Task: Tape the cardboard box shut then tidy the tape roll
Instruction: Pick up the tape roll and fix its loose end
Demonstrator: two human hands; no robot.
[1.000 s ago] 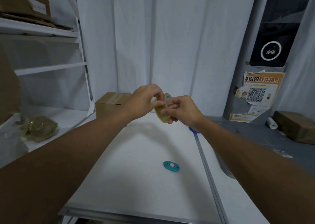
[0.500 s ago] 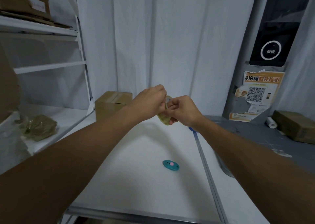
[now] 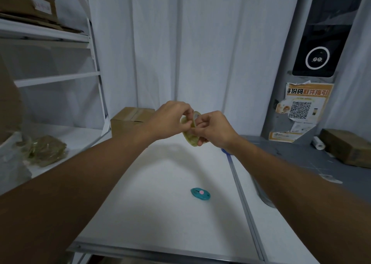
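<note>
A yellowish roll of clear tape (image 3: 190, 138) is held up in the air over the far part of the white table (image 3: 160, 213). My right hand (image 3: 213, 129) grips the roll from the right, fingers hooked through its core. My left hand (image 3: 170, 121) pinches at the roll's upper rim with thumb and fingertips. The cardboard box (image 3: 130, 119) stands at the table's far left corner, behind my left wrist, its top flaps lying flat with a strip of tape along the seam.
A teal cutter with a pink dot (image 3: 200, 193) lies on the table mid-way. White shelves (image 3: 50, 79) at left hold crumpled tape (image 3: 45, 150) and cardboard. A grey side surface at right carries another box (image 3: 349, 149) and a white roll (image 3: 318, 143).
My left hand's fingers shifted on the roll's rim, from covering its top to pinching at its edge. The roll stays in my right hand at about the same spot.
</note>
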